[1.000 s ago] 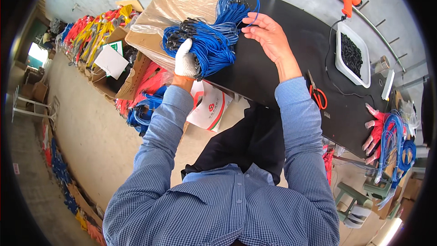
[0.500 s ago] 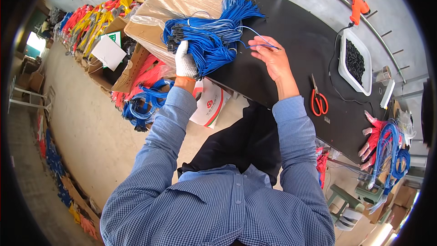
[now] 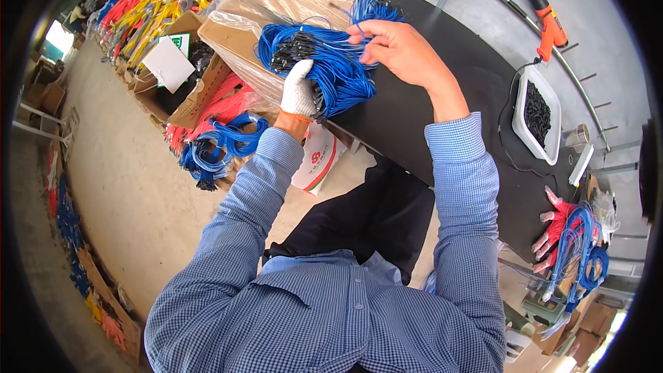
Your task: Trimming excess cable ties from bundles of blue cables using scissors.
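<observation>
My left hand (image 3: 299, 91), in a white knitted glove, is closed around a thick bundle of blue wires (image 3: 345, 83) with many black ends, its thumb pressed on top. Over the right part of that bundle, my bare right hand (image 3: 397, 48) has its fingers curled and pinched together. A thin blue wire runs at its fingertips, and its dark end is smeared by motion. Behind the hands, another blue wire bunch (image 3: 375, 7) lies at the table's far edge.
A plastic-lined cardboard box (image 3: 238, 34) adjoins the black table (image 3: 456, 48). Rightward are a white tray (image 3: 518, 121) of small black pieces and an orange-black heat gun (image 3: 550, 31). Bundled red and blue wires (image 3: 580, 235) hang at the near right corner. Leftward stands an open carton (image 3: 200, 93).
My right hand has moved left and away from me, over the bundle, with the wire. The left hand and bundle have shifted slightly right. My right sleeve now covers where the orange-handled scissors lay.
</observation>
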`<state>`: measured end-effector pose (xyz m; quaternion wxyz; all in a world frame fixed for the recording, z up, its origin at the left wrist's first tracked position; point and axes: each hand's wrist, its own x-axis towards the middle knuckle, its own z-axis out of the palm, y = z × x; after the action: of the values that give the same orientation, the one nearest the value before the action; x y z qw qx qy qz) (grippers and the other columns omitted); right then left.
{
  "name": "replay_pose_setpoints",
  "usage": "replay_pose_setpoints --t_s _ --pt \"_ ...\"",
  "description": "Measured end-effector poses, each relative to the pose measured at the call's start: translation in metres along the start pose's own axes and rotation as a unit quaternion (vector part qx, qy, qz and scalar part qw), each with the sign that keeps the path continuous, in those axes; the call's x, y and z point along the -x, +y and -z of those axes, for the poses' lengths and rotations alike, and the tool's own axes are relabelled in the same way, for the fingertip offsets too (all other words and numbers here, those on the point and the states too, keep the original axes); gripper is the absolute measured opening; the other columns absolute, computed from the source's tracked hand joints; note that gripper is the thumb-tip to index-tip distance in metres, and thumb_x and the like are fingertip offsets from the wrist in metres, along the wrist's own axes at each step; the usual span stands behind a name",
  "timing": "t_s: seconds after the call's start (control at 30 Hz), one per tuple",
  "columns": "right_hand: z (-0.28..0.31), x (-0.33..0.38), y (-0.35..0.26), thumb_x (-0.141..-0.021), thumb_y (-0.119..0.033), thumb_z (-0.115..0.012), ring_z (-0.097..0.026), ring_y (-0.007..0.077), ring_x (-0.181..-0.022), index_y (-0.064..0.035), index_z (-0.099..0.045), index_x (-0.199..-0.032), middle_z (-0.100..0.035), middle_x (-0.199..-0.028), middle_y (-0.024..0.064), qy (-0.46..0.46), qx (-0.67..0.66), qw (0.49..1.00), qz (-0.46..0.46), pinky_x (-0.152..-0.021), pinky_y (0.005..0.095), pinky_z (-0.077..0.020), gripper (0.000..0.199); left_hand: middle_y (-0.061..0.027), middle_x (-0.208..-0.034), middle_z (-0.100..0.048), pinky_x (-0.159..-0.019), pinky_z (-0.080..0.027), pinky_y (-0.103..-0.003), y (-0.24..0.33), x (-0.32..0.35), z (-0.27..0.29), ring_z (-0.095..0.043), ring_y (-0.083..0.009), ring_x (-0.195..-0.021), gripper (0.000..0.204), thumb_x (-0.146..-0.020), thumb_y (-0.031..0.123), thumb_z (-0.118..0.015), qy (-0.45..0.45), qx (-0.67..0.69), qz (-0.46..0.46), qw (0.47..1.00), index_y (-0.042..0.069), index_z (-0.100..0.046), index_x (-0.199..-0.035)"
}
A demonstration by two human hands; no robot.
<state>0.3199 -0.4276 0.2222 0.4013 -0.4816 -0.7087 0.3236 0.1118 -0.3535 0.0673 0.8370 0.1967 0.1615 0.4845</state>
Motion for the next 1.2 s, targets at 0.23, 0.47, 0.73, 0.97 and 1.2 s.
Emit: replay_pose_setpoints --t_s 0.23,0.47,0.73,0.97,1.2 --pt "-0.021 0.014 0.014 -0.094 0.003 -0.064 -0.069 0.013 -0.085 -0.0009 -0.06 -0.114 -0.073 -0.102 0.0067 0.125 0.035 0.991 -0.043 -0.08 0.0311 -0.0589 0.02 -0.0194 -0.135 -0.066 -0.11 -0.05 -0.056 -0.002 0.009 -0.011 -0.064 -0.0391 -0.122 0.063 -0.092 0.032 -0.072 0.014 0.003 0.004 1.0 0.0 -0.054 -0.144" --pt "-0.03 0.031 0.017 -0.091 0.006 -0.068 -0.068 0.0112 -0.086 -0.0048 -0.055 -0.134 -0.071 -0.096 0.0051 0.151 0.099 0.983 -0.016 -0.083 0.0276 -0.0558 0.046 -0.0203 -0.135 -0.066 -0.11 -0.05 -0.057 0.0 0.012 -0.016 -0.064 -0.0397 -0.122 0.064 -0.091 0.031 -0.073 0.009 0.025 0.005 1.0 0.0 -0.054 -0.143" --pt "-0.036 0.047 0.024 -0.089 0.007 -0.071 -0.068 0.0157 -0.083 -0.005 -0.067 -0.119 -0.069 -0.095 0.0069 0.236 0.233 0.936 0.117 -0.078 0.0288 -0.0558 0.033 -0.0212 -0.128 -0.069 -0.104 -0.055 -0.056 -0.001 0.008 -0.009 -0.068 -0.0378 -0.113 0.053 -0.093 0.024 -0.071 0.028 0.057 -0.003 0.998 -0.001 -0.057 -0.137" --pt "-0.044 0.053 -0.003 -0.086 0.001 -0.072 -0.068 0.0313 -0.096 -0.0073 -0.071 -0.103 -0.067 -0.103 0.0102 0.155 0.349 0.9 0.209 -0.084 0.0406 -0.0568 0.018 -0.0203 -0.128 -0.069 -0.102 -0.056 -0.056 -0.001 0.02 -0.03 -0.069 -0.0374 -0.113 0.05 -0.092 0.022 -0.071 0.01 0.058 0.015 0.998 0.0 -0.058 -0.136" --pt "-0.044 0.056 0.004 -0.084 0.003 -0.073 -0.067 0.031 -0.097 -0.0066 -0.072 -0.107 -0.064 -0.104 0.0111 0.154 0.412 0.878 0.19 -0.084 0.0395 -0.0573 0.025 -0.0196 -0.126 -0.07 -0.104 -0.055 -0.052 -0.004 0.021 -0.032 -0.068 -0.0366 -0.111 0.054 -0.091 0.028 -0.073 0.024 0.041 0.023 0.999 -0.001 -0.059 -0.135"
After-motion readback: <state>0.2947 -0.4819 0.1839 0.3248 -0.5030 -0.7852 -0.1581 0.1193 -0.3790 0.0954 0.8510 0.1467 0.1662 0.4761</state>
